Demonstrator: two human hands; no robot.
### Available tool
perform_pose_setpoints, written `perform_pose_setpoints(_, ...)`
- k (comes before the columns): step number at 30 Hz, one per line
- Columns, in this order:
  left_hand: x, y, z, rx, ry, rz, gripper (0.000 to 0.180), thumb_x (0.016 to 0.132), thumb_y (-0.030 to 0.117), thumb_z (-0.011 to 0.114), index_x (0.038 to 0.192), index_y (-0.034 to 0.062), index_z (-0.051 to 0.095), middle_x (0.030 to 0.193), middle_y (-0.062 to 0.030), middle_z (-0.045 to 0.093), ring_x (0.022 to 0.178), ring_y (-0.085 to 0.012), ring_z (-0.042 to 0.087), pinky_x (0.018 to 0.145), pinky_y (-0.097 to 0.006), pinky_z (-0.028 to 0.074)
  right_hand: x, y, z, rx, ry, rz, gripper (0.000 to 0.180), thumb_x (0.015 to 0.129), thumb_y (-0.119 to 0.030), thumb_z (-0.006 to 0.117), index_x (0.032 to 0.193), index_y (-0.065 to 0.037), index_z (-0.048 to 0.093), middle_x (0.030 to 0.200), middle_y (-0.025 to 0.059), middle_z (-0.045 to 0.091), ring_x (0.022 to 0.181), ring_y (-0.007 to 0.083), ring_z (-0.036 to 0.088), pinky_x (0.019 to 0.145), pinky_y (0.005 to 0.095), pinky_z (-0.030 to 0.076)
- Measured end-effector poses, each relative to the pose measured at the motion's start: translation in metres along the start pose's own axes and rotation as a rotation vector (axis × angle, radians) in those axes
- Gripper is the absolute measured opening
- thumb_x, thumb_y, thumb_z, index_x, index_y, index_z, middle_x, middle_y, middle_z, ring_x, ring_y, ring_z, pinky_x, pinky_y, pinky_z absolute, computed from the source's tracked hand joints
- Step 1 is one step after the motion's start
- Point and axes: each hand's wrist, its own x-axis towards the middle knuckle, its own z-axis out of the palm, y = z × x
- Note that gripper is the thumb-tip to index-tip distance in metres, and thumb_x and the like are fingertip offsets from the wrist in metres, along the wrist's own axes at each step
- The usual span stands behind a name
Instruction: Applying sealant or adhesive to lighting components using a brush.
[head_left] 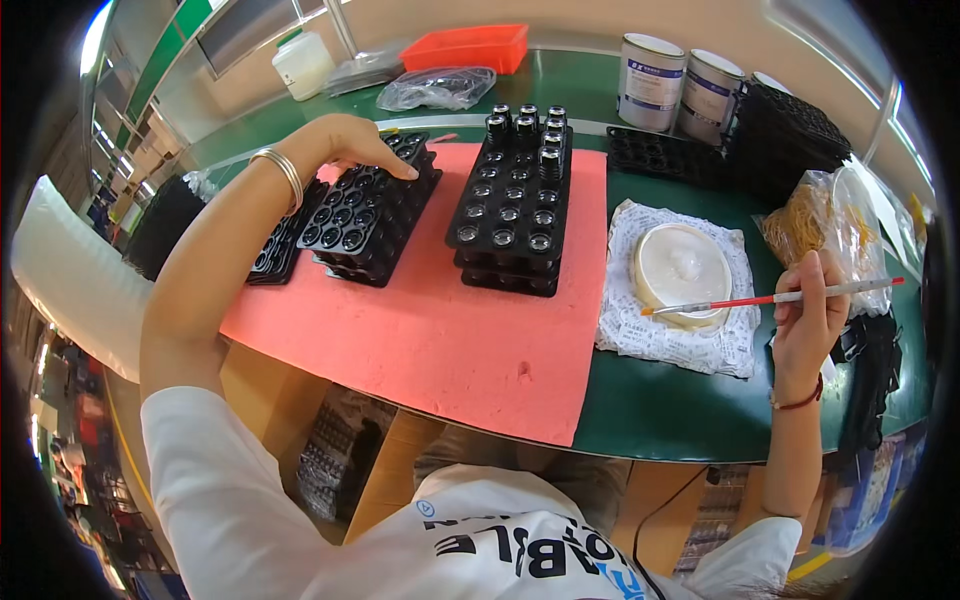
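nearest the person, a pink mat [450, 350] covers part of the green worktop [640, 410]; its near edge lies along the table edge, so a knocked part could roll off.

to the right, the right hand [803, 320] pinches a paintbrush [760, 299] between thumb and fingers, the brush lying almost level. its tip is at the near-left rim of a round dish [640, 270]; contact cannot be confirmed. risk: an overloaded tip could drip on the printed paper [730, 355] under the dish, or on the mat if carried left.

in the middle of the mat stands a black rack [465, 240] with glossy round parts in its holes. several cylindrical pieces [551, 163] stand higher at its far end; a sleeve or brush handle could tip them.

left of it is a stack of black trays [360, 232]. the left hand [350, 145] lies over its far end, thumb on top; most fingers are hidden, so whether they grip cannot be told. uneven pressure there could shift the tiers or smear the part faces.

farther back, white tins [652, 85] and a red bin [465, 48] stand well apart; low hazard.
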Motion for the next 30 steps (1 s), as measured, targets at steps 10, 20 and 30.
perform_pose_setpoints(10, -0.001, -0.002, 0.005, -0.084, 0.058, 0.023, 0.083, 0.053, 0.065, 0.065, 0.083, -0.0129, 0.057, 0.062, -0.0169, 0.057, 0.055, -0.0227, 0.055, 0.051, -0.033, 0.042, -0.001, -0.004, 0.002, -0.007, -0.007, 0.005, 0.022, 0.087, -0.018, 0.052, 0.069, -0.005, 0.052, 0.057, 0.0014, 0.048, 0.038, 0.0032, 0.038, 0.035, 0.0147, 0.028)
perform_pose_setpoints(20, -0.006, -0.002, 0.005, -0.112, 0.081, 0.005, 0.086, 0.049, 0.065, 0.065, 0.097, -0.0068, 0.06, 0.094, -0.0193, 0.06, 0.08, -0.0282, 0.059, 0.07, -0.035, 0.046, -0.002, -0.006, 0.0, 0.006, 0.034, -0.028, 0.022, 0.087, -0.018, 0.051, 0.07, -0.005, 0.052, 0.055, 0.0016, 0.049, 0.039, 0.0029, 0.038, 0.035, 0.0145, 0.028)
perform_pose_setpoints(30, -0.025, 0.0, 0.025, 0.052, 0.315, -0.086, 0.094, 0.057, 0.074, 0.049, 0.1, -0.0089, 0.057, 0.103, -0.0257, 0.057, 0.095, -0.0338, 0.057, 0.082, -0.036, 0.044, -0.001, -0.004, 0.001, 0.003, 0.006, -0.024, 0.023, 0.088, -0.019, 0.051, 0.07, -0.005, 0.052, 0.055, 0.0018, 0.049, 0.039, 0.0026, 0.037, 0.035, 0.014, 0.027)
